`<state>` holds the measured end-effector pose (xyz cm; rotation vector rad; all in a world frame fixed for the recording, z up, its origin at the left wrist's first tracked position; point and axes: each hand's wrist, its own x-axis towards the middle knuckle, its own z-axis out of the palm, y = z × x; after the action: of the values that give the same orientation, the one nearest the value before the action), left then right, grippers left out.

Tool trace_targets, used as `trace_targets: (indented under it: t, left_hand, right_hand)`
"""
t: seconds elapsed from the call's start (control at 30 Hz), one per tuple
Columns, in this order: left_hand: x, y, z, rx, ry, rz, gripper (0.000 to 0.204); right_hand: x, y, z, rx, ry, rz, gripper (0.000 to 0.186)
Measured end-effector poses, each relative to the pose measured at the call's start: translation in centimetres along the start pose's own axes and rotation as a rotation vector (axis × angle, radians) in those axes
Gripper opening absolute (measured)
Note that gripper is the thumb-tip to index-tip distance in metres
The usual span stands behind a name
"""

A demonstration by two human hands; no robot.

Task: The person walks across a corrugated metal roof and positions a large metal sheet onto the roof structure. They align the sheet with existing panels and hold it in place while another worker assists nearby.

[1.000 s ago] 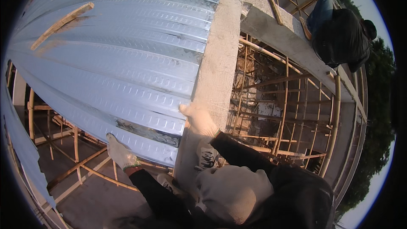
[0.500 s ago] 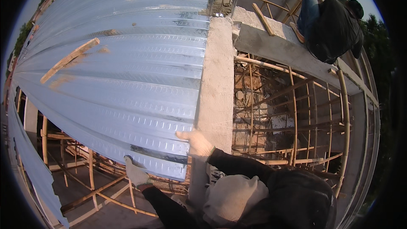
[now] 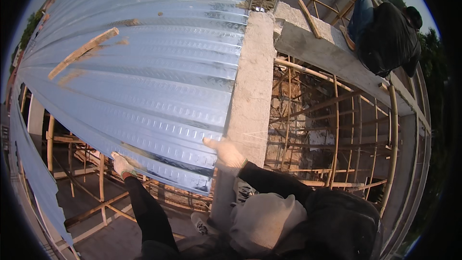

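Beam (image 3: 250,82) first, since everything else sorts itself around that long strip of concrete. Ribbed metal sheet (image 3: 159,110) spreads out to the left of it, ribs running crosswise, its end lined up along the beam's left edge, I'd guess so the concrete takes some of the weight. Whether the near corner actually laps onto it, can't tell.

Right hand (image 3: 227,154) is right at the beam's left edge, on the sheet's end, thumb stuck out over the metal. Its fingers are hidden, so no clue if they're pinching underneath. Left hand (image 3: 123,164) is well left of the beam, fingertips at the sheet's near long edge; can't make out whether the thumb clamps from below. Looks to me like one hand per edge keeps that corner steady from two sides.

As for where the sheet is: touching both hands, mostly on the far side of them, with its near corner between the two along the rim.
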<state>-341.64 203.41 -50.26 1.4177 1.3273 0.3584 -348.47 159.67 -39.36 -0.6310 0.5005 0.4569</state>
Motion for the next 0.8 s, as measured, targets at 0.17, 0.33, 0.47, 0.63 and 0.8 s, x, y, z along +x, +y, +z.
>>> trace_targets:
  t: [0.17,0.33,0.47,0.63,0.8]
  left_hand:
    - [-0.8,1.5,-1.4,0.16,0.083,0.07,0.08]
    - [1.8,1.2,-3.5,0.178,0.042,0.102,0.084]
    - [2.2,0.6,-3.4,0.049,-0.053,0.128,0.081]
    - [1.3,1.9,-3.6,-0.035,-0.093,0.13,0.07]
    - [-2.6,5.0,-4.3,-0.032,-0.133,0.111,0.056]
  right_hand:
    - [1.4,1.1,-1.7,-0.116,-0.072,-0.03,0.035]
    - [0.9,0.5,-0.6,-0.088,-0.075,-0.006,0.035]
    - [1.3,0.0,-1.1,-0.188,-0.115,0.017,0.04]
    - [1.7,0.5,-2.1,-0.222,-0.173,-0.028,0.042]
    - [-1.5,-2.2,1.2,-0.17,-0.073,-0.014,0.039]
